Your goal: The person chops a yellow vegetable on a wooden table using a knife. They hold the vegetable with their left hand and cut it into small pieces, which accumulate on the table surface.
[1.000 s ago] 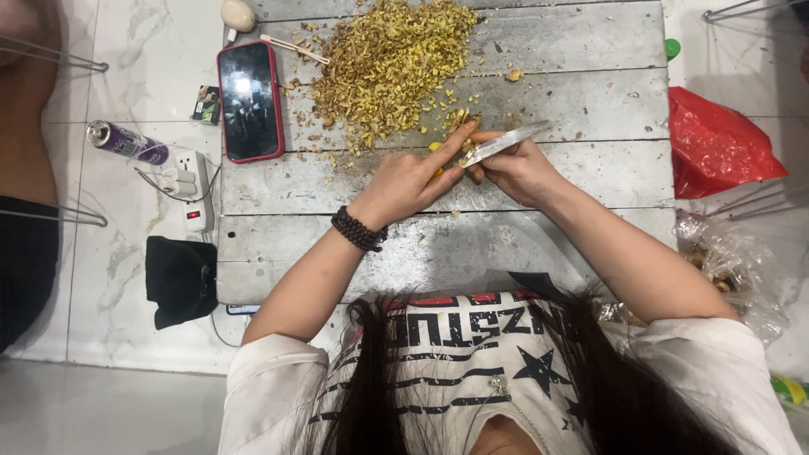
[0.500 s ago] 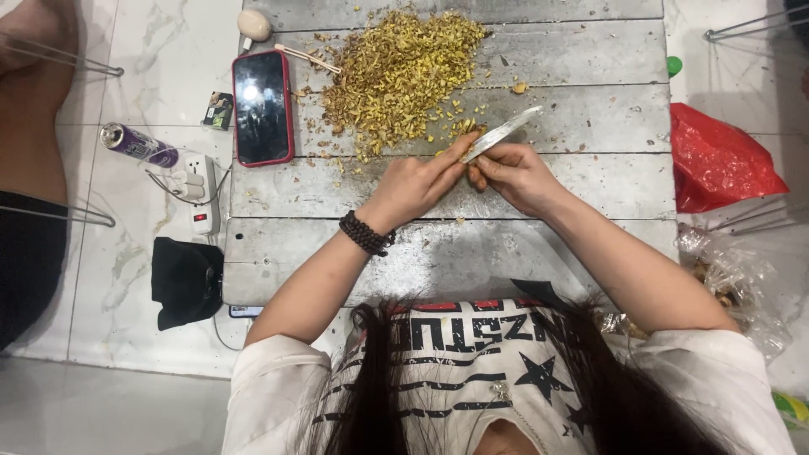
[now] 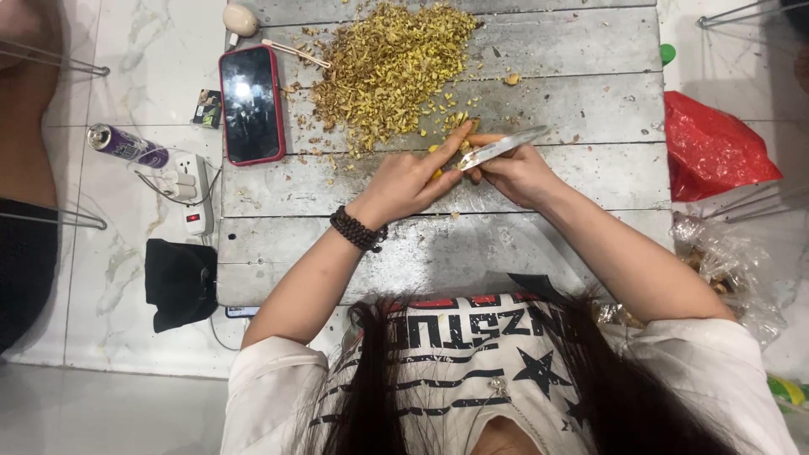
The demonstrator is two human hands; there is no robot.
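Since half a second ago hands barely shifted, knife blade swung flatter. Near: left hand with dark bead bracelet pinches a small yellow piece; right hand grips knife, blade long axis left-right, tip pointing right. Piece sits between both hands, left nearer. Farther: pile of yellow-green scraps loose on grey plank table. Red bag right, contents hidden.

hands 2 | knife 1 | phone 1 | red bag 1 | spray can 1 | bracelet 1
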